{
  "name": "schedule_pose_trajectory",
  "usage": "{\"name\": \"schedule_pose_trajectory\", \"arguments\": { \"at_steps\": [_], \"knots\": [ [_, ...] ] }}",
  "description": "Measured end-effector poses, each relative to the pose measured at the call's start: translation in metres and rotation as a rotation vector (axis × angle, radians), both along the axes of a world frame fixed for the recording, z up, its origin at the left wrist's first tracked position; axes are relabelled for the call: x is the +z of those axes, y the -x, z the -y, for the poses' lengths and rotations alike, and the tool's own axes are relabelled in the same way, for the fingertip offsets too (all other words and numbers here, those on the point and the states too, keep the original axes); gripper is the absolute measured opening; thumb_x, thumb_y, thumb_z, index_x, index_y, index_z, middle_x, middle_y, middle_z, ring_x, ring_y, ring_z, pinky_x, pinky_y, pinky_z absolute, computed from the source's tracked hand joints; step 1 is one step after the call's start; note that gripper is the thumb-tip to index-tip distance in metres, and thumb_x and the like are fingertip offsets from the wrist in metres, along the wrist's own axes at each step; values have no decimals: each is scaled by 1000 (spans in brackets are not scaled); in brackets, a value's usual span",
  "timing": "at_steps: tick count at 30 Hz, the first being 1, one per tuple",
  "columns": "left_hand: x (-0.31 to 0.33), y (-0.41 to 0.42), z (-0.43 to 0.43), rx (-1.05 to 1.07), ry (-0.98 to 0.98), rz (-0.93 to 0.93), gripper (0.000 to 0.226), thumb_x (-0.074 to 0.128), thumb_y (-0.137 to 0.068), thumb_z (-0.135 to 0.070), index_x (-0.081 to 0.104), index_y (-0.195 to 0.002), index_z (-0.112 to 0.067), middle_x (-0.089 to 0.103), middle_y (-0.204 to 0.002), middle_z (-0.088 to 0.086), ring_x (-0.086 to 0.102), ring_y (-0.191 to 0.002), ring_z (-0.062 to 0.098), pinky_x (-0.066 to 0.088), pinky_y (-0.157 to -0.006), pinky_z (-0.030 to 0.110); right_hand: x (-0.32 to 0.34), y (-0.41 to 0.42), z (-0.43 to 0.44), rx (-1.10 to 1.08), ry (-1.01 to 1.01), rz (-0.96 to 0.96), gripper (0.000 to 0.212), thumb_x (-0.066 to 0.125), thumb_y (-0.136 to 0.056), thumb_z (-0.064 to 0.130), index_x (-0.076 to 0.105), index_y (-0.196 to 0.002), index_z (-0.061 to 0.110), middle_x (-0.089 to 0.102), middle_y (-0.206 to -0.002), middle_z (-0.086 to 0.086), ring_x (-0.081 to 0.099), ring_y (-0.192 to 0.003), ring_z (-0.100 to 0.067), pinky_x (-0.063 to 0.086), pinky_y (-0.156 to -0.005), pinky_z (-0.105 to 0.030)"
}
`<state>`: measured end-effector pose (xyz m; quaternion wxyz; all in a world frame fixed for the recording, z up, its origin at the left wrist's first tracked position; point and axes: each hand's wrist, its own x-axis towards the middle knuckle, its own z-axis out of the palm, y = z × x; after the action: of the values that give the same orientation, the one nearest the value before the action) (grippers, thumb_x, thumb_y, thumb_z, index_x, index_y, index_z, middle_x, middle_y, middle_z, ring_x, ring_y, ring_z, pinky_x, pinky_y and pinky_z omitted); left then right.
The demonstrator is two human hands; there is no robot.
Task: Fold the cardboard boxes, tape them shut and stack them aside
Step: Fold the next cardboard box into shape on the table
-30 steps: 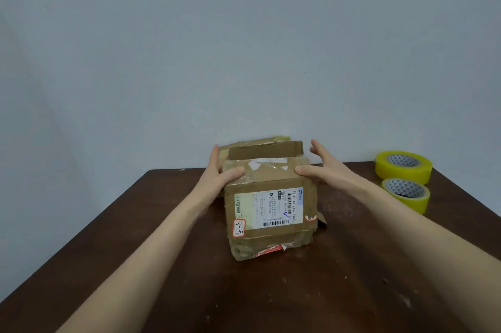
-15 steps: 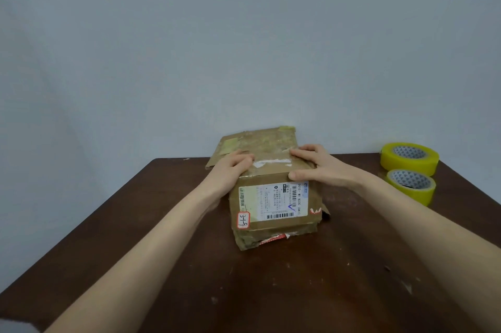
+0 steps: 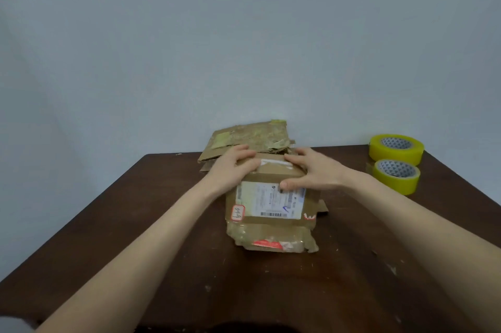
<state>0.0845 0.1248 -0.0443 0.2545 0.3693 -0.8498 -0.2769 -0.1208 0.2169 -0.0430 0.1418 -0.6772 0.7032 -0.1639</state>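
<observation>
Dark wood table [image 3: 130,229], pale wall behind. Left hand [image 3: 233,167] and right hand [image 3: 312,173] press flat on top of one cardboard box [image 3: 271,224] at table centre, right thumb on its white label. Box is worn, dented, old tape, red tag. One flattened cardboard pile [image 3: 252,137] touches its far side. Two yellow tape rolls at right: far roll [image 3: 395,148], near roll [image 3: 397,177].

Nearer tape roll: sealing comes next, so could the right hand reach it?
Probably yes: the nearer tape roll sits right of the right hand, nothing between, though that hand presses the box.
</observation>
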Motion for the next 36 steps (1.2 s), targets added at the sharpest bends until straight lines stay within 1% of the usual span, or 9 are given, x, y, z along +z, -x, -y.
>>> {"name": "schedule_pose_trajectory", "arguments": {
  "at_steps": [3, 5, 7, 9, 12, 17, 24, 28, 36],
  "knots": [
    [-26, 3, -10, -52, -80, -8, 50, 49, -97, -36, 42, -143, -18, 30, -151, -10, 27, -139, 7, 21, -99, 14, -6, -1, 1, 13, -52, -274, 90, 47, -78, 75, 20, -152, 31, 13, -160, -1, 7, -146, -35, 11, -118, -50],
    [-30, 1, -10, -64, -75, -5, 49, 45, -98, -36, 40, -144, -21, 26, -153, -11, 23, -141, 6, 20, -103, 16, -6, -3, 1, 25, -38, -386, 88, 39, -80, 78, 16, -152, 33, 13, -161, -1, 3, -147, -33, 4, -119, -51],
    [-28, -2, 0, -50, 51, 164, 48, 39, -99, -41, 38, -144, -25, 21, -156, -7, 12, -146, 14, 13, -116, 30, -3, -6, 1, 52, -49, -425, 84, 32, -82, 78, 14, -152, 35, 15, -160, -4, 5, -148, -28, 2, -119, -51],
    [-22, -2, 4, -22, 292, 391, 47, 31, -101, -43, 35, -145, -29, 17, -158, -4, 2, -148, 20, 5, -120, 42, -1, -10, 2, 63, -72, -404, 80, 30, -84, 76, 12, -152, 36, 15, -159, -8, 10, -147, -26, 4, -119, -48],
    [-21, 6, -11, -4, 548, 485, 47, 22, -103, -37, 29, -148, -24, 17, -159, -3, 4, -147, 14, 2, -120, 37, -3, -18, 2, 58, -82, -431, 78, 28, -89, 71, 8, -153, 30, 8, -161, -11, 6, -148, -26, 4, -119, -47],
    [-29, 12, -28, -70, 600, 513, 76, 2, -86, -50, 22, -151, -16, 20, -158, 1, 16, -145, 11, 9, -118, 28, -7, -33, 0, 42, -14, -522, 73, 27, -96, 59, 15, -152, 14, 17, -159, -13, 15, -147, -27, 10, -120, -43],
    [-27, 10, -32, -99, 521, 579, 63, 31, -97, -44, 18, -152, -17, 11, -160, 0, 12, -146, 11, 8, -119, 30, -14, -37, -10, 35, -22, -496, 73, 34, -96, 58, 16, -152, 14, 9, -160, -11, 9, -148, -24, 17, -119, -40],
    [-23, 11, -30, -94, 496, 535, 54, 27, -102, -32, 15, -152, -14, 11, -160, 2, 9, -147, 11, 7, -119, 29, -6, -36, -13, 62, -14, -433, 63, 28, -101, 46, 16, -152, 11, 11, -160, -8, 8, -148, -21, 11, -118, -35],
    [-27, 14, -30, -87, 538, 584, 55, 25, -101, -35, 17, -152, -16, 11, -160, 3, 12, -147, 13, 10, -119, 30, -16, -38, -15, 34, 12, -444, 55, 19, -104, 40, 19, -152, 13, 14, -160, -6, 12, -148, -19, 13, -120, -35]
  ]
}}
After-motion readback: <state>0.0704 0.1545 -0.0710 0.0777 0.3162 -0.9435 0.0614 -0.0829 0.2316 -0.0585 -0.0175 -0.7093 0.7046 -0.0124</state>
